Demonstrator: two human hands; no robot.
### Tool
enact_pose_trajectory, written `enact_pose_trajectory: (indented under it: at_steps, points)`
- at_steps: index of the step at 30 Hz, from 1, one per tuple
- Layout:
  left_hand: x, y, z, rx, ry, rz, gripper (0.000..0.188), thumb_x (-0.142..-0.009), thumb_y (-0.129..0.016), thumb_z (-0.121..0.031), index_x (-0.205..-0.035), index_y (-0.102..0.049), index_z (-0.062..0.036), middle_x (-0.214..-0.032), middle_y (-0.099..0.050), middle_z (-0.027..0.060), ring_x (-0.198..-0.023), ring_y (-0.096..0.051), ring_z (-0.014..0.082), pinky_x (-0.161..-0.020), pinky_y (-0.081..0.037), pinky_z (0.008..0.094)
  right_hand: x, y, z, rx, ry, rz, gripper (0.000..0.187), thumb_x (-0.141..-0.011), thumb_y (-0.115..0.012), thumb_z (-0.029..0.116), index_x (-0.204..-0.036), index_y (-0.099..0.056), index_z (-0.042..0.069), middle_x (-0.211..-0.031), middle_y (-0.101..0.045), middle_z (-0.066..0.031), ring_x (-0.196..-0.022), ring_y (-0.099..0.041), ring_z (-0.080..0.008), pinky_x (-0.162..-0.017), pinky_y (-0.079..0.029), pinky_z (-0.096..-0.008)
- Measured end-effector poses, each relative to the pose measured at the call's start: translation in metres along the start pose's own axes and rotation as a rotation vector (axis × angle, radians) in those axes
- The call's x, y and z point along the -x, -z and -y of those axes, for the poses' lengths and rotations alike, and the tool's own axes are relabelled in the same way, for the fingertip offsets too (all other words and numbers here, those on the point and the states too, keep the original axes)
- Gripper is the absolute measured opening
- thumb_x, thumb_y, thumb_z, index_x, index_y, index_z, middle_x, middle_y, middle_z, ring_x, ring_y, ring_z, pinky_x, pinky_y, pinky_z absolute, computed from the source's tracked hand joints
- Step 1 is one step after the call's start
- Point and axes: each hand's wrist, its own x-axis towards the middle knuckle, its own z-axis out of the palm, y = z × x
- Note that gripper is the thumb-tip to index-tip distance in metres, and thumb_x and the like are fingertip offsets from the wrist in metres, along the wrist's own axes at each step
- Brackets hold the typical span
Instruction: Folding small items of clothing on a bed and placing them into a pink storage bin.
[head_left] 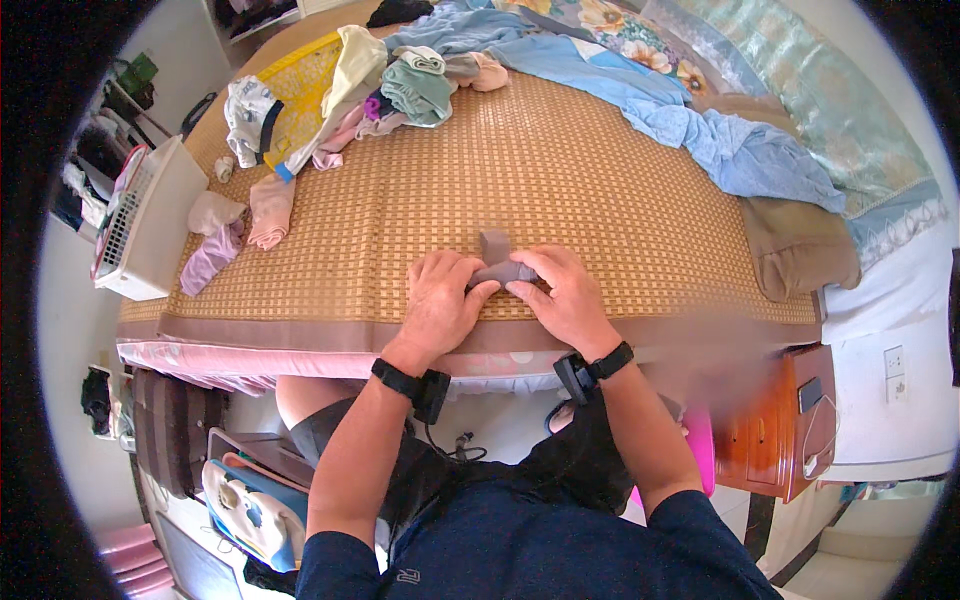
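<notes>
A small greyish-purple sock (497, 272) lies near the front edge of the woven mat, and one narrow end of it sticks up away from me. My left hand (440, 298) pinches its left side between thumb and fingers. On the opposite side, my right hand (563, 297) grips the cloth the same way, thumb toward me. Both thumbs almost meet at the near side. Part of the sock is hidden beneath my fingers.
The woven mat (400, 220) covers the bed. Folded pink cloth (270, 212) and a lilac piece (212, 258) lie left, near a white basket (155, 220). A clothes pile (415, 90) is farther back. Blue garments (740, 150) and brown trousers (800, 245) lie right.
</notes>
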Motion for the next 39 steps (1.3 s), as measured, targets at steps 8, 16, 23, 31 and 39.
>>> enact_pose_trajectory:
  at_steps: [8, 16, 23, 31, 39]
  points:
    - [0.0, -0.002, 0.004, 0.009, 0.004, 0.044, 0.025, -0.108, -0.069, -0.028, -0.103, -0.074, -0.0042, -0.104, -0.07, 0.0133, -0.106, -0.064, 0.0372, -0.099, -0.046, 0.0527, 0.004, 0.005, 0.008, 0.045, -0.004, 0.07, 0.048, -0.092, -0.089, 0.035, -0.132, -0.075, 0.012, -0.129, -0.071, -0.0118, -0.121, -0.067, -0.0342, -0.1, -0.057, -0.0453]
    - [-0.001, -0.002, -0.001, 0.012, 0.067, 0.077, 0.024, -0.108, -0.069, -0.027, -0.103, -0.073, -0.0039, -0.104, -0.07, 0.0141, -0.105, -0.064, 0.0391, -0.098, -0.047, 0.0527, 0.006, 0.003, 0.005, -0.019, -0.009, 0.006, 0.047, -0.09, -0.09, 0.037, -0.128, -0.075, 0.013, -0.129, -0.073, -0.0118, -0.12, -0.068, -0.0364, -0.099, -0.058, -0.0475]
    - [0.004, 0.001, -0.004, 0.308, 0.182, -0.047, 0.026, -0.095, -0.084, -0.014, -0.118, -0.072, -0.0067, -0.115, -0.073, 0.0133, -0.114, -0.067, 0.0367, -0.101, -0.049, 0.05, 0.0, 0.0, 0.008, 0.014, 0.015, 0.012, 0.038, -0.097, -0.083, 0.037, -0.122, -0.076, 0.011, -0.115, -0.075, -0.0113, -0.113, -0.069, -0.0361, -0.094, -0.058, -0.0479]
    - [0.009, 0.007, -0.01, 0.155, 0.068, 0.015, 0.041, -0.09, -0.088, -0.016, -0.127, -0.073, -0.0086, -0.13, -0.071, 0.0145, -0.124, -0.065, 0.0383, -0.11, -0.048, 0.0498, 0.003, 0.002, 0.011, 0.022, -0.029, 0.019, 0.041, -0.096, -0.085, 0.031, -0.129, -0.074, 0.011, -0.12, -0.073, -0.011, -0.119, -0.067, -0.036, -0.099, -0.056, -0.0478]
    - [0.008, 0.006, -0.007, 0.122, 0.044, 0.058, 0.032, -0.098, -0.081, -0.02, -0.126, -0.074, -0.0059, -0.127, -0.071, 0.0152, -0.12, -0.065, 0.0386, -0.107, -0.048, 0.0504, 0.006, 0.002, 0.0, -0.007, 0.064, -0.017, 0.051, -0.086, -0.09, 0.024, -0.132, -0.072, 0.011, -0.13, -0.075, -0.011, -0.121, -0.068, -0.0356, -0.102, -0.057, -0.0473]
